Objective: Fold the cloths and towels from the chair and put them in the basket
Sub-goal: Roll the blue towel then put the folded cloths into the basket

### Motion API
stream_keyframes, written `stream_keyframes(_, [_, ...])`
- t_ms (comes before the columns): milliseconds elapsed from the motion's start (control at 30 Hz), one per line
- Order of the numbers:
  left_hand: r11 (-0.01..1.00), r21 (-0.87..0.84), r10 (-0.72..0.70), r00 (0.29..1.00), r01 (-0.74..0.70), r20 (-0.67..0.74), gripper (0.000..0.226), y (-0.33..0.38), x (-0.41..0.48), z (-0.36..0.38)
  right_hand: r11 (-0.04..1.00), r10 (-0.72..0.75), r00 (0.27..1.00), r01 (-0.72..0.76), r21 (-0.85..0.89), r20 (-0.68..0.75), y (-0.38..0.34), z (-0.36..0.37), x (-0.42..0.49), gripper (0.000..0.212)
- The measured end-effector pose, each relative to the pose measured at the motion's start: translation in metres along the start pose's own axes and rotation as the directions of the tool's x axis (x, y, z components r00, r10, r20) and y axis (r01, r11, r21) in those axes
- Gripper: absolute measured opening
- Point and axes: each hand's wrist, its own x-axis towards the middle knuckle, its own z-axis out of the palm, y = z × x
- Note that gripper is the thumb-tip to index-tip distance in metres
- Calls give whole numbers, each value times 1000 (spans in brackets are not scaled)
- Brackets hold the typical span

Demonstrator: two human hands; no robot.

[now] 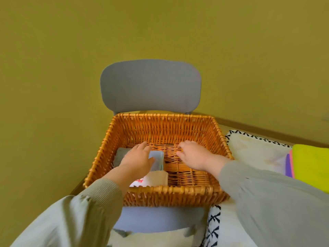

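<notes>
Grey cloth (157, 162) in the basket (170, 190), probably soft and light, best lifted by its folded edge, lies under the spread left grip (138, 157); right grip (191, 154) empty, loosely curled.

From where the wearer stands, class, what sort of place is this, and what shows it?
Probably a room in a home, perhaps a bedroom: a wicker basket holding folded cloths sits on a grey chair against a painted wall, beside white bedding with black stitching.
</notes>
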Motion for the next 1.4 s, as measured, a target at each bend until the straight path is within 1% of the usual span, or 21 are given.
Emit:
stream_keyframes(100, [994, -88, 57, 995, -65, -83, 49, 42, -24, -3, 999, 0, 990, 5, 33, -142, 15, -13, -43, 38])
stream_keyframes(200, [984, -85, 140, 971, -159, -196, 47, 86, -42, -4, 999, 3, 968, 8, 43, -250, 36, -25, -84, 34])
stream_keyframes(333, [955, -77, 260, 931, -288, -256, 47, 152, -68, 7, 989, 93, 958, -58, 134, -272, 68, -31, -137, 32])
stream_keyframes(433, [917, -95, 343, 889, -386, -302, 43, 200, -86, 24, 968, 198, 945, -146, 205, -262, 101, -21, -178, 31])
stream_keyframes(500, [890, -138, 363, 860, -434, -358, 42, 226, -95, 41, 942, 284, 922, -218, 255, -262, 120, -7, -199, 32])
stream_keyframes(567, [870, -190, 371, 857, -456, -358, 45, 252, -106, 63, 896, 389, 887, -303, 324, -247, 139, 11, -221, 32])
stream_keyframes(633, [861, -230, 377, 872, -454, -310, 47, 273, -114, 84, 845, 474, 854, -371, 386, -217, 156, 30, -241, 30])
stream_keyframes(700, [865, -282, 365, 907, -414, -212, 49, 289, -122, 103, 801, 537, 824, -431, 417, -181, 173, 46, -263, 26])
stream_keyframes(767, [866, -336, 370, 926, -371, -71, 53, 300, -126, 118, 781, 581, 794, -483, 396, -176, 189, 59, -284, 26])
stream_keyframes(833, [863, -380, 375, 926, -332, 43, 55, 307, -130, 131, 766, 622, 755, -532, 361, -206, 202, 66, -299, 28])
stream_keyframes(900, [867, -403, 363, 926, -293, 108, 56, 313, -129, 139, 741, 662, 710, -573, 350, -239, 212, 71, -309, 29])
stream_keyframes(967, [881, -402, 338, 926, -250, 167, 57, 317, -126, 144, 730, 679, 688, -601, 325, -255, 220, 73, -314, 31])
stream_keyframes(1067, [911, -356, 306, 920, -209, 244, 60, 321, -121, 148, 738, 674, 711, -634, 232, -201, 233, 72, -316, 33])
stream_keyframes(1200, [933, -236, 334, 900, -272, 280, 63, 327, -119, 157, 771, 637, 767, -634, 62, -71, 258, 67, -318, 38])
stream_keyframes(1300, [936, -216, 338, 883, -278, 327, 65, 325, -119, 164, 795, 607, 794, -607, -14, 30, 270, 64, -318, 44])
stream_keyframes(1400, [942, -224, 324, 856, -251, 402, 67, 322, -118, 166, 823, 568, 815, -565, -66, 110, 276, 61, -314, 44])
